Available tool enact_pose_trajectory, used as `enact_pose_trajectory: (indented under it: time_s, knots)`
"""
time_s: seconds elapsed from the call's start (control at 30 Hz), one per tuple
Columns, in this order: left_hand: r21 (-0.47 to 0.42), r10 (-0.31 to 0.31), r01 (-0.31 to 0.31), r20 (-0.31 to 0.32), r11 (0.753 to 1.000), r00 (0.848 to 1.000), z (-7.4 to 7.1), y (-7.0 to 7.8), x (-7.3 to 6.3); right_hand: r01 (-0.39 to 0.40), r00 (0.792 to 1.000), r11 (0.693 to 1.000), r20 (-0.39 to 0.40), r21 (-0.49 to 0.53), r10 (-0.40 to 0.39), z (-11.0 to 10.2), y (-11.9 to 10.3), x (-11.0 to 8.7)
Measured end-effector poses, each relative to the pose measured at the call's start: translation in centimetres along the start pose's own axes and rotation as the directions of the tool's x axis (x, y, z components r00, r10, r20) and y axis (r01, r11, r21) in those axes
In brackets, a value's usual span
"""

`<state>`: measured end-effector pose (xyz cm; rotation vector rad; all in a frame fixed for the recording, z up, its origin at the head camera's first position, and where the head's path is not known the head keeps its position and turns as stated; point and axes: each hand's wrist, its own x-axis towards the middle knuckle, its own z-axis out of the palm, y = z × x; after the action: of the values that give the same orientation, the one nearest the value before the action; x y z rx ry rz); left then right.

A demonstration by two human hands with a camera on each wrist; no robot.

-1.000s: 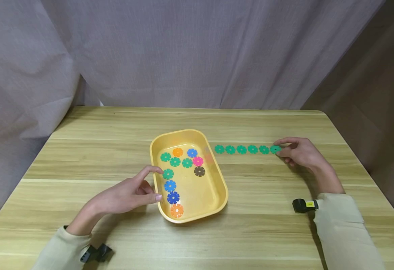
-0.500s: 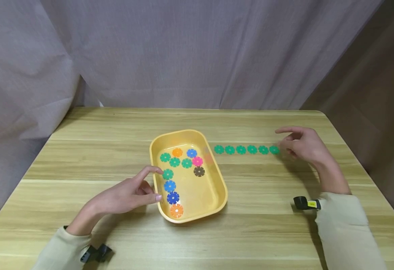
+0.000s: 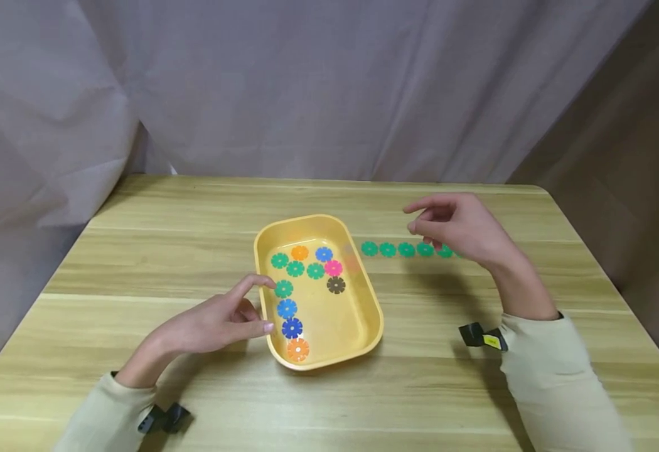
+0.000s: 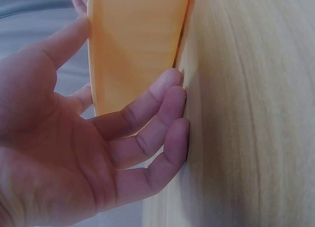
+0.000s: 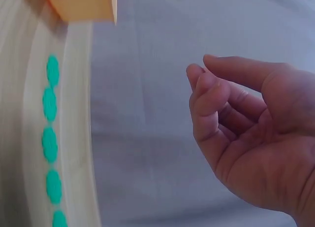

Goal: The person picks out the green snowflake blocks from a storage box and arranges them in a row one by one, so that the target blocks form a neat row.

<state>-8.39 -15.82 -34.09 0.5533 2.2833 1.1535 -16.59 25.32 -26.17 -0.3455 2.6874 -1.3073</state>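
Note:
My left hand (image 3: 216, 323) holds the left rim of a yellow plastic tray (image 3: 335, 339), with thumb and index finger over the rim. In the left wrist view the other fingers bend against the outside of the tray wall (image 4: 138, 45), low by the tabletop. My right hand (image 3: 467, 229) hovers empty over a straight row of green notched plastic discs (image 3: 388, 250), its fingers loosely bent. It hides part of the row's right end. The right wrist view shows nothing between the right fingers, and the green discs (image 5: 49, 144) lying edge to edge on the table.
Inside the tray lie several loose notched discs, among them orange (image 3: 298, 349), dark blue (image 3: 292, 328), pink (image 3: 333, 268) and brown (image 3: 336, 285) ones. The wooden table (image 3: 194, 220) ends at a grey curtain (image 3: 273, 94) behind.
My right hand has let go of the green disc at the row's right end, lifted and moved left toward the tray. My left hand keeps its place on the tray.

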Motion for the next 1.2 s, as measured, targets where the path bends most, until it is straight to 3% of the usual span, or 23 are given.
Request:
enact_pose_trajectory:
  time_s: [0.27,0.7,0.93,1.2]
  knots:
    - [0.029,-0.023,0.023,-0.007,0.999,1.0,0.1,0.0,0.1,0.089,0.983,0.996,0.162,0.021,-0.092,4.1,-2.7,1.1]
    - [0.006,-0.022,0.022,-0.004,1.0,1.0,0.2,0.3,0.4,0.079,0.908,0.991,0.403,0.113,-0.118,10.5,-3.7,2.7]
    - [0.0,-0.02,0.02,-0.002,1.0,1.0,0.2,0.3,0.4,0.054,0.885,0.994,0.456,0.094,-0.092,13.0,-3.8,3.3]
    - [0.002,-0.017,0.017,-0.002,1.0,1.0,0.2,0.3,0.5,0.059,0.881,0.997,0.466,0.059,-0.08,14.9,-3.9,4.1]
